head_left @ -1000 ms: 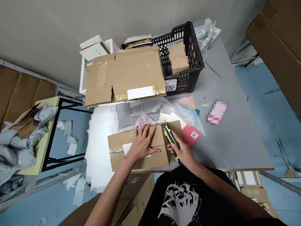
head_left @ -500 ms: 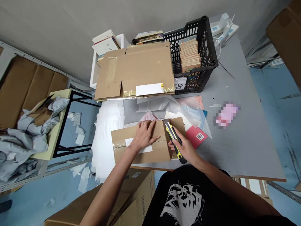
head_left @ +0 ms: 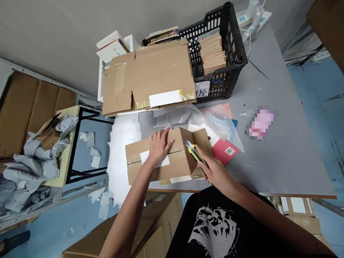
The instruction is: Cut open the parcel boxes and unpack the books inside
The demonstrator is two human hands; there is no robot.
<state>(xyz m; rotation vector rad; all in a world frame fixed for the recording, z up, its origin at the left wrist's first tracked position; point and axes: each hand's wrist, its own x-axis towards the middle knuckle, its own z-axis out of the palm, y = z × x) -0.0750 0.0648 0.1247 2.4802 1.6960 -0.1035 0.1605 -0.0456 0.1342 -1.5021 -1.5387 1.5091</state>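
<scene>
A taped cardboard box (head_left: 176,163) lies at the table's front edge, with a white label on top and its right end opened, the flaps standing out. My left hand (head_left: 159,147) rests flat on the box top, fingers stretched out. In my right hand (head_left: 215,167) is a yellow-and-black utility knife (head_left: 197,154), its blade pointing up and left beside the opened end. Behind and right of the flaps lies a red card or booklet (head_left: 224,150) with a barcode.
White foam sheets (head_left: 116,157) are stacked at left. Flattened cardboard (head_left: 158,73) lies over a white bin and a black crate (head_left: 236,66) holding books. Clear plastic bags (head_left: 180,114) lie behind the box. A blurred pink object (head_left: 260,123) sits at right on the grey table (head_left: 285,154).
The box's right end has opened wider, and a taped lower edge with a white label now shows at its front. The knife has shifted slightly left and down. The view has moved a little.
</scene>
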